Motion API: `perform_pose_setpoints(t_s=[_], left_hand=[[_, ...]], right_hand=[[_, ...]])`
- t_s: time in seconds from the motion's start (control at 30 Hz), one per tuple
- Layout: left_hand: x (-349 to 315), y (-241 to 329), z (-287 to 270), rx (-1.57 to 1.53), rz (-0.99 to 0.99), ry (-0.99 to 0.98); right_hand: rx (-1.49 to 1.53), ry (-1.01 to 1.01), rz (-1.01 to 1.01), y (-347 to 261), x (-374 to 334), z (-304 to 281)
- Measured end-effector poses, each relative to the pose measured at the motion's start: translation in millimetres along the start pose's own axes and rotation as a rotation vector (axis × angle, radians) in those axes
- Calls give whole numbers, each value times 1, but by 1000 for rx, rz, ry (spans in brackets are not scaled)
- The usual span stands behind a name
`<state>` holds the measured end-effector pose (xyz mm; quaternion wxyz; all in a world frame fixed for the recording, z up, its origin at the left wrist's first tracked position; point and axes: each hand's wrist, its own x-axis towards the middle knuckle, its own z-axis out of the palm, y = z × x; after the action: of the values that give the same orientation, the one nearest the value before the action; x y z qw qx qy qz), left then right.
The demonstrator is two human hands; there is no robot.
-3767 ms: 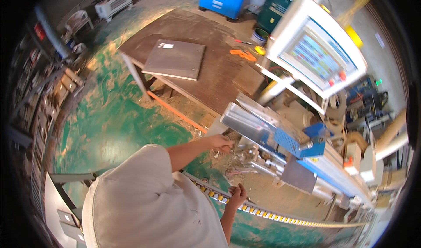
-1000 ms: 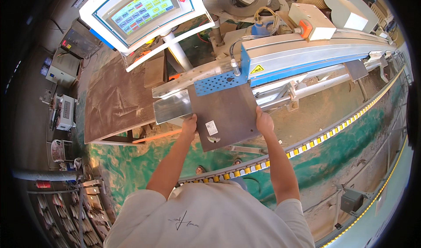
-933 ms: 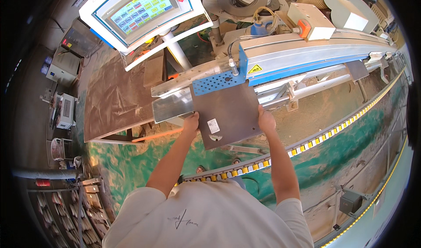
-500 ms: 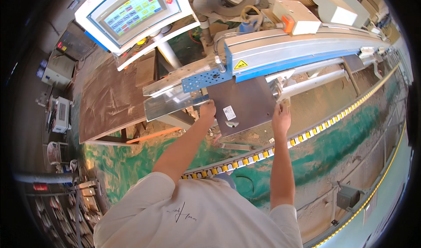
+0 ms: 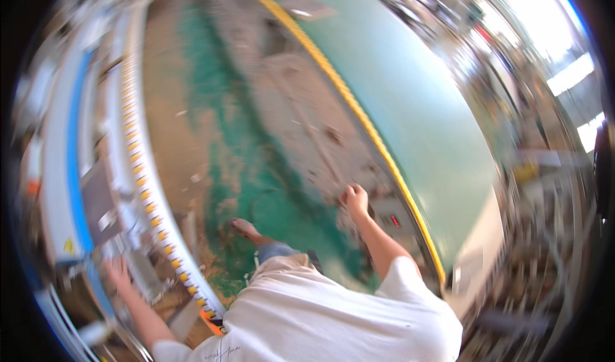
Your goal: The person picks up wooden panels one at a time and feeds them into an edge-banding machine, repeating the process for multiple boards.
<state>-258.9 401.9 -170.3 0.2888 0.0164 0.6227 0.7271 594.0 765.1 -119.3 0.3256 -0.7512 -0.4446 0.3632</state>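
At the far left, my left hand (image 5: 115, 271) is stretched toward the machine, beside its blue end plate. Motion smears its fingers, so I cannot make out their pose. Just beyond it lies a dark brown panel (image 5: 97, 192) with a white label (image 5: 107, 220), against the blue-edged machine beam (image 5: 78, 170). My right hand (image 5: 356, 200) is raised in front of me over the floor, its fingers curled in, with nothing visible in them. It is nearest to the yellow-edged green table.
A rail with yellow rollers (image 5: 151, 208) curves along my left. To my right stretches a large green table (image 5: 410, 106) with a yellow roller edge (image 5: 378, 141). Under that edge, near my right forearm, sits a grey box with a red display (image 5: 394, 221). The green floor (image 5: 256, 189) is dusty.
My view has swung sharply right. My right hand has come away from the brown panel and moved toward the green table. My left hand now trails at the machine.
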Motion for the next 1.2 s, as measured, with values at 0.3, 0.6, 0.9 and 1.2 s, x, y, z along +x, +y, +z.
perform_pose_setpoints(t_s=[0.3,0.6,0.9,1.2], left_hand=[[-364,-127,282,-31,-341,-765],[-492,-251,249,670,-664,-685],[-663,-312,225,1090,-707,-614],[-1099,-358,545,1224,-18,-2213]], right_hand=[[318,142,278,193,-212,-235],[265,964,233,342,-215,-515],[-283,1174,626,510,-217,-662],[-374,992,345,545,-239,-644]])
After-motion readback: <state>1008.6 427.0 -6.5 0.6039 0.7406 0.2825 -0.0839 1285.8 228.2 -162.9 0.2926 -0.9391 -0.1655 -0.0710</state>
